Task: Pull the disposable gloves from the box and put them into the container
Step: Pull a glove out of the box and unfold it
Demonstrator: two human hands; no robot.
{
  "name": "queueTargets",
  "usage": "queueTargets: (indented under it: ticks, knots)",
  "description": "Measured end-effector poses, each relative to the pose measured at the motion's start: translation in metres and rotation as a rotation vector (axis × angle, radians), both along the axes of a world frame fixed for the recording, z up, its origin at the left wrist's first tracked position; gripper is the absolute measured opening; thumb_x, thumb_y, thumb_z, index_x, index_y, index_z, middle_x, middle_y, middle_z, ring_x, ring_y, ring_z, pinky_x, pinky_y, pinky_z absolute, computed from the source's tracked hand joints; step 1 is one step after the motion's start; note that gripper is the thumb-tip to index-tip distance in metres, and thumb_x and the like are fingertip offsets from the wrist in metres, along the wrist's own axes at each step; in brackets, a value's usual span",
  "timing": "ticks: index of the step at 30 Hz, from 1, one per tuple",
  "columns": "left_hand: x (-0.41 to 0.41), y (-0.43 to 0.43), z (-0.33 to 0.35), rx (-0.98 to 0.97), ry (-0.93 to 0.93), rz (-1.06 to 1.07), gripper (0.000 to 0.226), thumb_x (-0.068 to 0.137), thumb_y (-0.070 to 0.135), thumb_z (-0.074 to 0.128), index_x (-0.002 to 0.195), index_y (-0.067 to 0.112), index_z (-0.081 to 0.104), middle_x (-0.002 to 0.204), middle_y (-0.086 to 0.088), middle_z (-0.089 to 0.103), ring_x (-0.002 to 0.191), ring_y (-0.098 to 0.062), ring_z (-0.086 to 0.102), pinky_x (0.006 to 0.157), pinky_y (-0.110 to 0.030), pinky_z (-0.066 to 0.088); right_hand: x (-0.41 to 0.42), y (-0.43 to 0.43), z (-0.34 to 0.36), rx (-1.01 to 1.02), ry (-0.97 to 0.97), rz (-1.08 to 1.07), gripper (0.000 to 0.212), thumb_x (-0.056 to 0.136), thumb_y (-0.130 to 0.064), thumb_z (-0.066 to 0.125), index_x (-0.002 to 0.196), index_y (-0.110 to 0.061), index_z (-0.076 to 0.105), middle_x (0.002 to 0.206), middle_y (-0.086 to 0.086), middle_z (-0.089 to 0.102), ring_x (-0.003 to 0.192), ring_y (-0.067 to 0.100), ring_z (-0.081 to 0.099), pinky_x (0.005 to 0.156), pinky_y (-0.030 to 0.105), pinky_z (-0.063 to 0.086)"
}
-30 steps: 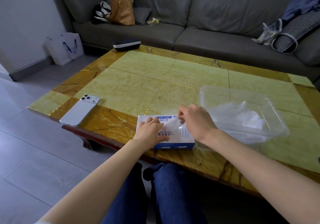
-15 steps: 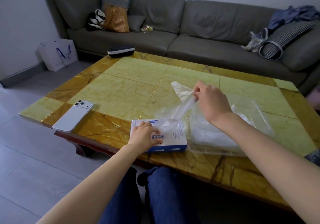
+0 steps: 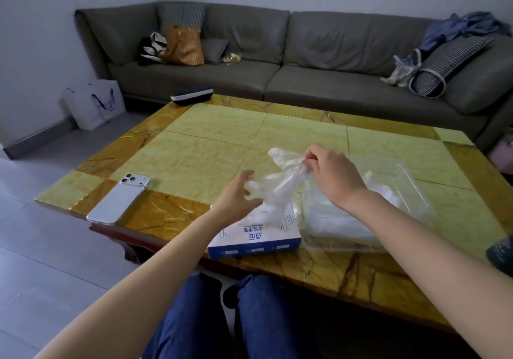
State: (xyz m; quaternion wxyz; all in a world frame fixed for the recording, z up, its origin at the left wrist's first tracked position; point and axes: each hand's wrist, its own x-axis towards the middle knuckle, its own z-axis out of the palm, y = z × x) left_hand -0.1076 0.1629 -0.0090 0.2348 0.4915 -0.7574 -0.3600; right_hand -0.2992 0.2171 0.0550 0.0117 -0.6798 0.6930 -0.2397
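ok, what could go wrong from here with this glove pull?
1. The left hand hovers above the box rather than pressing it, while the glove pinched by the right hand seems to trail into the opening. The box could lift or slide, and it sits near the table edge.
2. A second glove might drag out with it.
3. The thin film may cling to the hand or drape over the container rim instead of dropping in.

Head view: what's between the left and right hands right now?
A clear disposable glove spans the gap in the head view: the right hand pinches its upper end, the left hand is at its lower part, above the glove box.
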Motion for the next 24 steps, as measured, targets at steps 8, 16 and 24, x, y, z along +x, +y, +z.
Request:
queueTargets:
  ticks: [8,16,24]
  knots:
    - [-0.012,0.003,0.024,0.361,0.328,-0.150,0.047,0.090,0.000,0.055,0.134,0.009,0.044,0.102,-0.001,0.060,0.081,-0.014,0.061,0.079,-0.027,0.052,0.000,0.003,0.006,-0.217,0.093,-0.022,0.013,0.089,-0.011,0.061,0.096,-0.006,0.071,0.084,0.000,0.042,0.081,0.016,0.044,0.066,0.020,0.035]
    - [-0.027,0.015,0.024,0.383,0.338,-0.220,0.011,0.091,0.013,0.060,0.096,0.004,0.064,0.069,-0.001,0.055,0.060,-0.007,0.053,0.067,-0.021,0.049,0.017,0.001,-0.007,-0.157,-0.130,0.046,0.015,0.094,-0.018,0.056,0.099,-0.009,0.067,0.092,-0.001,0.051,0.073,0.010,0.052,0.062,0.006,0.035]
    - [-0.029,0.015,0.020,0.233,0.324,-0.059,0.017,0.092,0.020,0.060,0.084,0.007,0.066,0.074,0.000,0.060,0.063,-0.009,0.051,0.059,-0.011,0.041,0.024,0.001,-0.019,0.026,-0.481,0.104,0.024,0.082,-0.003,0.069,0.104,-0.009,0.059,0.094,0.000,0.060,0.086,0.013,0.059,0.067,0.001,0.043]
